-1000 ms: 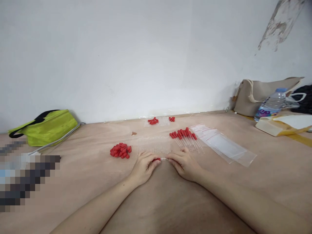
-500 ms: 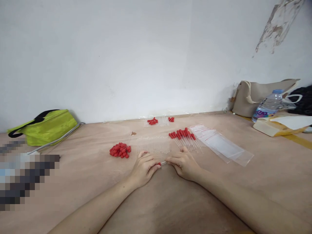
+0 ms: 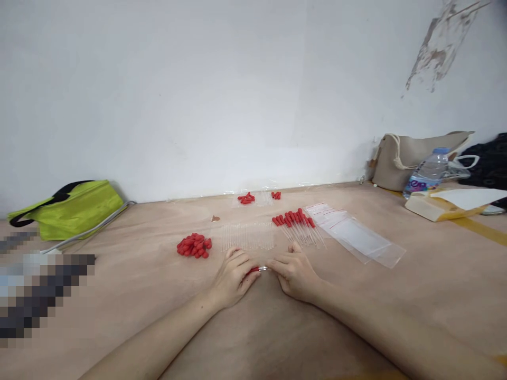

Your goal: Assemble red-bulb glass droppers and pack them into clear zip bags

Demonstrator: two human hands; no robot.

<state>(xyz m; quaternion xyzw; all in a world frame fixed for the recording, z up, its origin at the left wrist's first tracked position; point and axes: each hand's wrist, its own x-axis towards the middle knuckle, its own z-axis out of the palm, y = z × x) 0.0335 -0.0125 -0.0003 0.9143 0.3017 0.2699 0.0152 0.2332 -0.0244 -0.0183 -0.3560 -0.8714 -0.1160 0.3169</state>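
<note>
Resting low at the centre of the frame, the left hand [image 3: 233,277] and the right hand [image 3: 295,273] meet over a single glass dropper [image 3: 259,269], which lies just above the table [image 3: 253,327]. The left fingers [image 3: 242,262] are curled and pinch the red rubber bulb end; the right fingers [image 3: 277,266] are drawn together and pinch the clear tube end. Both forearms run in from the lower edge of the frame.

Just above the hands, at centre, lies a row of bare glass tubes [image 3: 247,236], side by side. Left of it sits a heap of loose red bulbs [image 3: 194,245]. Right of it, a fan of assembled droppers [image 3: 297,224] lies with the red bulbs towards the wall. Further right, clear zip bags [image 3: 356,236] with red seal lines lie flat and overlapping. Near the wall, above centre, a clear packet holds a few more red bulbs [image 3: 246,198].

At the left of the frame lies a lime-green bag [image 3: 71,208] with a black strap. At the upper right stand a beige tote bag [image 3: 412,158] and a water bottle [image 3: 425,174], the bottle tilted against a thick yellow-edged book [image 3: 443,206]. The white wall [image 3: 198,89] shows peeled paint at the upper right corner.
</note>
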